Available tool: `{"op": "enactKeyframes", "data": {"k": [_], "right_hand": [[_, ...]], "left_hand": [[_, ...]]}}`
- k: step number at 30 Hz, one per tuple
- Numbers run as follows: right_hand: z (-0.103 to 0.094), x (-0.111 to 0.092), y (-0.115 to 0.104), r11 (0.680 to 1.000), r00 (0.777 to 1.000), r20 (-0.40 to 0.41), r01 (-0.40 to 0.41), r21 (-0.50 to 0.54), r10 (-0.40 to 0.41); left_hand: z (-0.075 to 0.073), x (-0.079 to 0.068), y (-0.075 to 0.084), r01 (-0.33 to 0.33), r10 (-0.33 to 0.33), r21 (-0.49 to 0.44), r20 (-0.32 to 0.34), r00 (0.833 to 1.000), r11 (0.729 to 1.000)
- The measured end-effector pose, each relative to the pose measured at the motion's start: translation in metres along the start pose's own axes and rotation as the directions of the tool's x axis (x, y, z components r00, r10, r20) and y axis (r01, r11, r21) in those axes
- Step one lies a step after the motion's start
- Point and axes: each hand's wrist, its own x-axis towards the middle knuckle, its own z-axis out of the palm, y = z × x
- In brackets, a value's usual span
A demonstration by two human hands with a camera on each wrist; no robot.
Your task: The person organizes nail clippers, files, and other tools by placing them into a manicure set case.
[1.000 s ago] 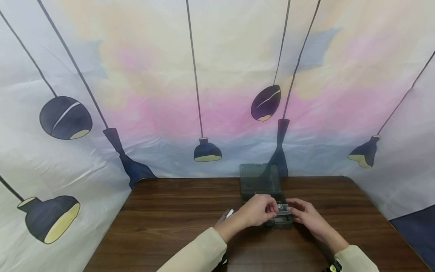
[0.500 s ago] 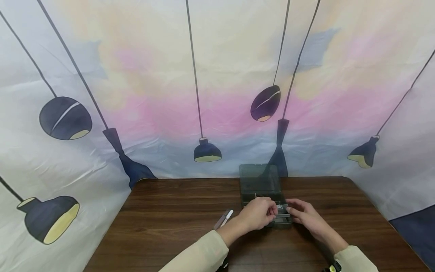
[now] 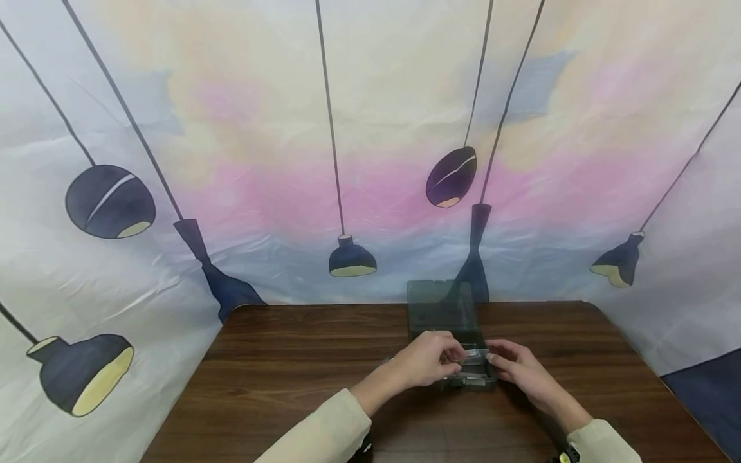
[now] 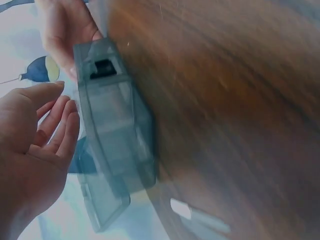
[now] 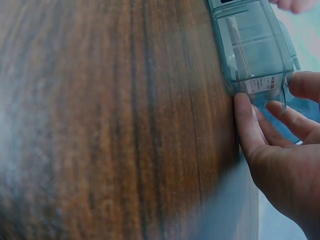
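Note:
A translucent green-grey plastic case (image 3: pixel 477 382) stands on the table with its lid (image 3: pixel 440 305) swung up at the back. A clear plastic tray (image 3: pixel 476 354) sits tilted in its top. My right hand (image 3: pixel 523 370) pinches the right end of this tray between thumb and index finger, while another finger touches the case's end wall. Over the left part of the case is my left hand (image 3: pixel 425 360). In the left wrist view its thumb and loosely bent fingers (image 4: pixel 67 130) are apart, with nothing visible between them. A white barcode label (image 5: pixel 261 84) shows at the case's end.
The wood-grain table (image 3: pixel 278 373) ends against a cloth backdrop (image 3: pixel 278 193) printed with lamps. A white-capped pen (image 4: pixel 200 217) lies on the table left of the case, mostly hidden by my left wrist in the head view.
My left hand has shifted slightly left, showing more of the clear tray and covering the pens in the head view. My right hand has stayed at the tray's right end.

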Motion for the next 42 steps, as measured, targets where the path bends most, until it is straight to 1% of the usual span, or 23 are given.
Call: {"op": "enactKeyframes", "data": {"k": [4,7,12,16,20,25,28,33,38,42], "right_hand": [[0.001,0.000,-0.001,1.000,1.000,-0.010,-0.006,0.002,0.006],[0.001,0.000,0.000,1.000,1.000,-0.010,-0.003,0.000,0.003],[0.000,0.001,0.001,1.000,1.000,-0.008,-0.001,0.001,0.001],[0.000,0.000,0.001,1.000,1.000,-0.004,-0.003,0.007,0.003],[0.000,0.000,0.001,1.000,1.000,-0.004,-0.005,0.007,0.005],[0.000,0.000,0.001,1.000,1.000,-0.002,0.003,0.006,-0.003],[0.000,0.000,0.002,1.000,1.000,-0.003,0.010,0.010,-0.010],[0.000,-0.001,0.002,1.000,1.000,-0.008,0.015,0.010,-0.015],[-0.001,-0.002,0.002,1.000,1.000,-0.008,0.010,0.002,-0.010],[-0.001,-0.001,0.002,1.000,1.000,0.000,0.008,0.004,-0.008]], "left_hand": [[-0.012,-0.012,-0.008,0.006,-0.005,0.011,-0.014,1.000,1.000],[-0.020,-0.022,-0.016,0.024,-0.024,0.010,-0.036,0.999,1.000],[-0.033,-0.039,-0.034,0.071,-0.071,-0.001,-0.067,0.995,0.997],[-0.038,-0.053,-0.049,0.123,-0.125,-0.031,-0.068,0.990,0.992],[-0.040,-0.065,-0.062,0.181,-0.184,-0.051,-0.065,0.981,0.982],[-0.041,-0.076,-0.074,0.203,-0.205,-0.023,-0.063,0.977,0.979],[-0.042,-0.082,-0.078,0.221,-0.222,-0.021,-0.048,0.974,0.975],[-0.042,-0.090,-0.081,0.277,-0.277,-0.013,-0.024,0.961,0.961],[-0.038,-0.097,-0.085,0.298,-0.297,0.029,-0.032,0.954,0.954],[-0.037,-0.102,-0.086,0.313,-0.312,0.025,-0.042,0.949,0.949]]}}
